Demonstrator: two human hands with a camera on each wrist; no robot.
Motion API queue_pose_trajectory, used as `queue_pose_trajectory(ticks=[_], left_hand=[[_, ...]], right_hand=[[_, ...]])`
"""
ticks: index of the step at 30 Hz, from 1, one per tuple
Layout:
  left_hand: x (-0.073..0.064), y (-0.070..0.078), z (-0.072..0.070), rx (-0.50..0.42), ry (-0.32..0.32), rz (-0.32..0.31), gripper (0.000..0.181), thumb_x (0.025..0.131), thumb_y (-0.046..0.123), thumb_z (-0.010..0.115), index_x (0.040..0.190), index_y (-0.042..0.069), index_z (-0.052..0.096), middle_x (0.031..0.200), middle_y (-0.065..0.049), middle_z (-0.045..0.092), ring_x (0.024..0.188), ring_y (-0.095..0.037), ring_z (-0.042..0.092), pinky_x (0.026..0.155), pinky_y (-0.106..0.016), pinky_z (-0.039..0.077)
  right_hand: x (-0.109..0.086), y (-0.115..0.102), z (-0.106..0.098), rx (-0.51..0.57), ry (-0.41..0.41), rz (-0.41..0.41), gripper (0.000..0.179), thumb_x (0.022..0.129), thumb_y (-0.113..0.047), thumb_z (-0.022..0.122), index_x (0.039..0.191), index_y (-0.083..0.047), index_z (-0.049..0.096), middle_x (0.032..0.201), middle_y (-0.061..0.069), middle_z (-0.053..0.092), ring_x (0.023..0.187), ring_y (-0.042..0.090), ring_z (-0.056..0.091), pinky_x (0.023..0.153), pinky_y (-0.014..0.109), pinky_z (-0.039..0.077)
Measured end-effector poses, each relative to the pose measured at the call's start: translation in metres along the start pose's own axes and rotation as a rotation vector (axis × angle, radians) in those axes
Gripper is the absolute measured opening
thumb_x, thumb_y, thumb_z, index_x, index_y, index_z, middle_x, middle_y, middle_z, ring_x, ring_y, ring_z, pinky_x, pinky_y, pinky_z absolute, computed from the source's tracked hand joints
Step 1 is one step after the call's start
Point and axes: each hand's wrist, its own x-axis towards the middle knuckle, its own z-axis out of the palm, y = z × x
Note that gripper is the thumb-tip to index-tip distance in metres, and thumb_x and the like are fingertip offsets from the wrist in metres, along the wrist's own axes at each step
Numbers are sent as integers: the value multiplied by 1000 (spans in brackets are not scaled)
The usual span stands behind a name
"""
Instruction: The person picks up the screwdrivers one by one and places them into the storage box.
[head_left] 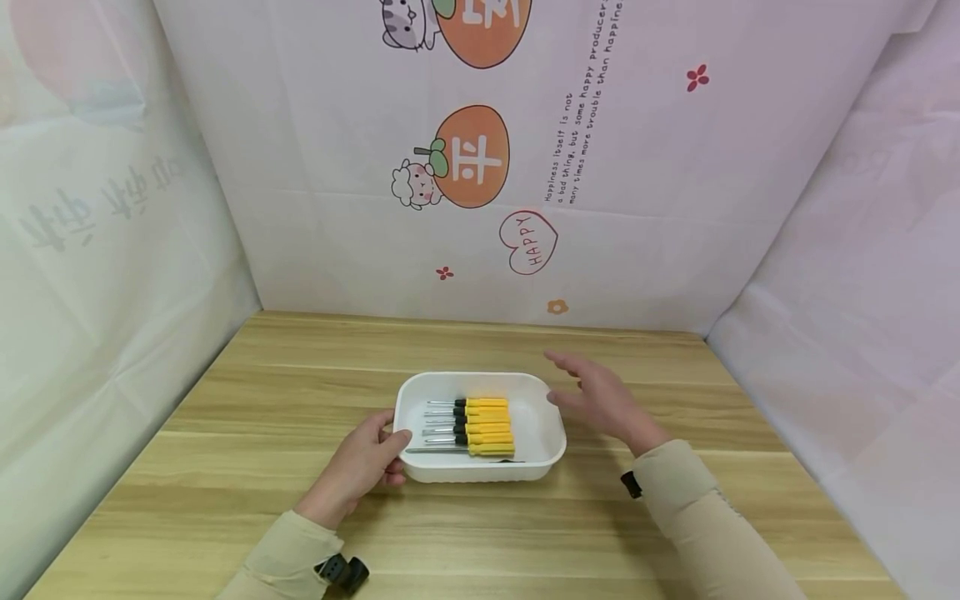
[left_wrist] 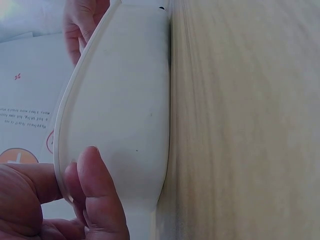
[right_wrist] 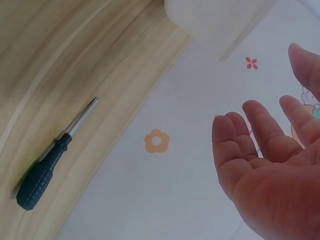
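A white plastic tray sits on the wooden table, holding a row of several screwdrivers with yellow handles, some with black collars, shafts pointing left. At the tray's left end my left hand grips the rim, thumb over the edge and fingers against the outside wall; the left wrist view shows this grip close up. Off the tray's right end, my right hand holds nothing, its fingers spread loosely and palm toward the tray. A screwdriver with a dark handle lies on the table in the right wrist view.
The wooden table meets a printed white sheet along its back edge. White sheets also hang at the left and right sides. Inside the tray, a small dark thing shows by the near wall, mostly hidden.
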Motion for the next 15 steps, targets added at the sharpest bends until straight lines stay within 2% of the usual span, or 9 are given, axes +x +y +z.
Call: queue_pose_trajectory(ticks=[5,15], left_hand=[[0,0,1,2,0,-3,52,105,15,59,153,2,45,99,-15,58,73,-18,59,59,-30,61],[0,1,1,6,0,-7,53,105,16,60,154,2,44,99,-14,58,74,-19,59,59,-29,61]], right_hand=[[-2,10,-6,-28,33,27,68,98,-22,72,159,-11,43,156,22,50,141,48,48,113,66,43],[-5,27,-16,-19,22,65,75,99,-31,72,161,-10,38,157,25,47,144,48,44,114,68,40]])
